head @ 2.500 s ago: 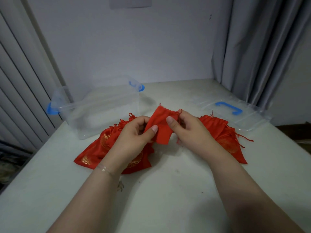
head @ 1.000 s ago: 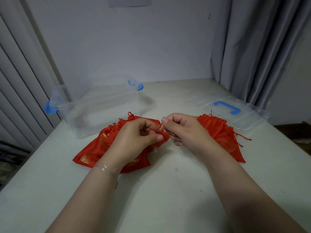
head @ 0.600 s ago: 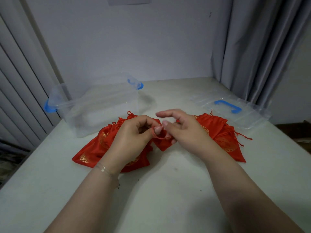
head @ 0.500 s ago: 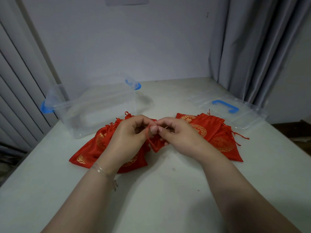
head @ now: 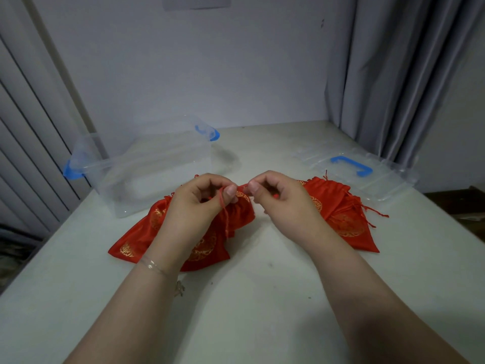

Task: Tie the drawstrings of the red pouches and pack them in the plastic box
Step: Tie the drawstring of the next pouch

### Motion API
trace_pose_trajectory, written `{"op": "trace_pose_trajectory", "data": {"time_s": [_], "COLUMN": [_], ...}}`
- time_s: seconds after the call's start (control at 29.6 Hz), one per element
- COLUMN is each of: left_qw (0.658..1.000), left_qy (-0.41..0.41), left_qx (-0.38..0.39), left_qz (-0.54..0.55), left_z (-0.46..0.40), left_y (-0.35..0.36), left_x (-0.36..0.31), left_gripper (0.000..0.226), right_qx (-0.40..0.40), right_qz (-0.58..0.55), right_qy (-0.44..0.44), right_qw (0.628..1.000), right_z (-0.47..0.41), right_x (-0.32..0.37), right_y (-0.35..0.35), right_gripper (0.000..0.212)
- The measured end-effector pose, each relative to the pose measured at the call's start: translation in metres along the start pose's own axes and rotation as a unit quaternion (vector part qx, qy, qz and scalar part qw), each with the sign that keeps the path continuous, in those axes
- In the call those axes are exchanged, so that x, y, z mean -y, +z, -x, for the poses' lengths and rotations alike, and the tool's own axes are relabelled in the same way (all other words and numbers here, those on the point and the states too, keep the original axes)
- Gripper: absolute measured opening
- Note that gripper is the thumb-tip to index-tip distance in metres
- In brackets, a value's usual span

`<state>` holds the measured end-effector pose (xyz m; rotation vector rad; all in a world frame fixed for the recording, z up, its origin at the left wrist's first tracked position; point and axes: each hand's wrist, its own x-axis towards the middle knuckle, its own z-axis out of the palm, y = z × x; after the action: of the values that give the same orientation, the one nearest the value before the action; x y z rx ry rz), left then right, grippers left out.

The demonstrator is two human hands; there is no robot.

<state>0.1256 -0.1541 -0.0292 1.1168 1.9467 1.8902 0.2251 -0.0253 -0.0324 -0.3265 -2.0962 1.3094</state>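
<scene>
A small red pouch [head: 240,212] hangs between my hands above the table. My left hand [head: 195,206] pinches one end of its red drawstring [head: 223,206], which loops over my thumb and trails down. My right hand [head: 278,200] pinches the other end, with the string taut between the two thumbs. A pile of red pouches with gold print [head: 136,240] lies under my left hand. Another pile of red pouches [head: 341,214] lies behind my right hand. The clear plastic box [head: 147,166] with blue latches stands open at the back left.
The box's clear lid [head: 367,174] with a blue handle lies flat at the back right. A grey curtain [head: 393,74] hangs behind it. The white table [head: 249,298] meets a wall at the back, and slatted blinds [head: 31,127] stand on the left.
The pouch was held flat and upright, then bunched between my hands. My hands have since drawn slightly apart, pulling the drawstring taut between the thumbs.
</scene>
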Motion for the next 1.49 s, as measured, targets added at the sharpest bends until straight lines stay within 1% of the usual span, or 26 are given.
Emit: {"op": "trace_pose_trajectory", "data": {"time_s": [0.1, 0.2, 0.3, 0.37, 0.41, 0.44, 0.51, 0.54, 0.64, 0.71, 0.81, 0.88, 0.95, 1.01, 1.12, 1.22, 1.32, 1.49], "left_qw": [0.999, 0.996, 0.996, 0.999, 0.999, 1.0, 0.999, 0.998, 0.996, 0.995, 0.993, 0.987, 0.978, 0.966, 0.943, 0.929, 0.918, 0.903], "left_qy": [-0.039, -0.064, -0.058, -0.041, -0.031, -0.023, -0.008, 0.001, 0.026, 0.032, 0.031, 0.034, 0.048, 0.085, 0.171, 0.225, 0.24, 0.232], "left_qx": [-0.016, -0.039, -0.039, -0.021, -0.007, 0.01, 0.042, 0.053, 0.064, 0.055, 0.017, -0.006, -0.017, -0.029, -0.043, -0.047, -0.039, -0.053], "left_qz": [0.017, 0.055, 0.053, 0.017, -0.003, -0.018, -0.032, -0.037, -0.055, -0.077, -0.116, -0.155, -0.201, -0.244, -0.283, -0.291, -0.312, -0.358], "left_z": [-0.001, -0.002, -0.003, -0.003, -0.003, -0.003, -0.001, -0.001, 0.001, 0.002, 0.003, 0.005, 0.007, 0.007, 0.007, 0.006, 0.007, 0.005], "left_y": [-0.002, -0.003, -0.004, -0.006, -0.007, -0.007, -0.006, -0.005, -0.002, -0.003, -0.001, 0.003, 0.005, 0.005, 0.004, 0.005, 0.004, 0.003], "left_x": [0.003, 0.002, 0.0, 0.001, 0.001, 0.001, 0.001, 0.001, 0.001, 0.003, 0.004, 0.003, 0.002, 0.003, 0.004, 0.005, 0.008, 0.013], "left_gripper": [0.002, 0.007, 0.011, 0.011, 0.012, 0.014, 0.018, 0.02, 0.022, 0.022, 0.023, 0.024, 0.022, 0.02, 0.017, 0.015, 0.014, 0.01], "right_qx": [-0.019, -0.029, 0.005, 0.037, 0.037, 0.026, 0.013, 0.028, 0.106, 0.117, 0.093, 0.082, 0.076, 0.068, 0.051, 0.043, 0.07, 0.073], "right_qz": [0.019, 0.014, 0.034, 0.065, 0.091, 0.119, 0.124, 0.106, 0.072, 0.081, 0.09, 0.127, 0.138, 0.112, 0.01, -0.064, -0.102, -0.078], "right_qy": [-0.014, -0.009, 0.02, 0.041, 0.041, 0.032, 0.011, 0.01, 0.035, 0.04, 0.043, 0.019, -0.002, 0.01, 0.073, 0.11, 0.109, 0.111], "right_qw": [1.0, 0.999, 0.999, 0.996, 0.994, 0.992, 0.992, 0.994, 0.991, 0.989, 0.991, 0.988, 0.988, 0.991, 0.996, 0.991, 0.986, 0.988], "right_z": [0.001, 0.003, 0.004, 0.002, 0.001, 0.0, -0.002, -0.003, -0.002, -0.001, 0.0, 0.003, 0.003, 0.003, 0.001, -0.001, 0.0, -0.003], "right_x": [0.001, 0.006, 0.007, 0.005, 0.003, 0.0, -0.001, 0.0, -0.002, -0.002, -0.003, -0.004, -0.004, -0.002, 0.0, -0.001, -0.003, -0.004], "right_y": [0.0, -0.001, -0.006, -0.009, -0.01, -0.011, -0.011, -0.011, -0.007, -0.003, 0.001, 0.004, 0.006, 0.007, 0.005, 0.003, 0.002, -0.001], "right_gripper": [0.013, 0.014, 0.021, 0.033, 0.038, 0.038, 0.021, 0.014, 0.014, 0.011, 0.014, 0.015, 0.013, 0.018, 0.023, 0.013, 0.014, 0.012]}}
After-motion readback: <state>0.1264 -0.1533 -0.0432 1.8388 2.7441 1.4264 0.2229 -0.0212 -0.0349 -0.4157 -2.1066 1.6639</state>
